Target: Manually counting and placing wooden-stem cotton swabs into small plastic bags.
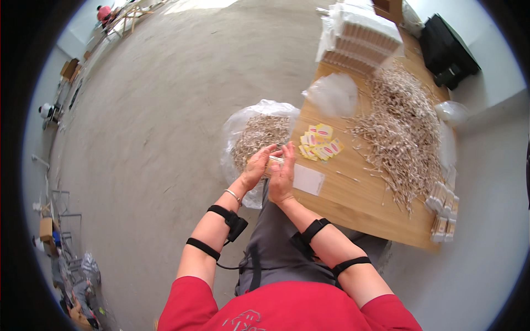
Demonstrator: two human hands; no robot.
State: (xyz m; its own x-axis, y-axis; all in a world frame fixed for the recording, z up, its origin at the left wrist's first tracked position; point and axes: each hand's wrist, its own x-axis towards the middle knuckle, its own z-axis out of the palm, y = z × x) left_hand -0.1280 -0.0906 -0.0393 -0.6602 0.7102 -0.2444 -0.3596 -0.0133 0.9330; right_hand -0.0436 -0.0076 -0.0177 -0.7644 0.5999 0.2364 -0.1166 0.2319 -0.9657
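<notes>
Close together above my lap, my left hand and my right hand hold a small bundle of cotton swabs between them. White tips show between the fingers; most of the bundle is hidden by my hands. Just beyond them stands a clear plastic bag full of loose swabs. To the right, on the wooden table, lie several yellow-and-white printed cards. A flat white rectangular piece rests at the table's edge beside my right hand.
A large heap of loose swabs covers the table's right part. Packed swab bundles stand at its right corner. Clear plastic bags and stacked white packs lie farther back. A black bin stands beyond the table.
</notes>
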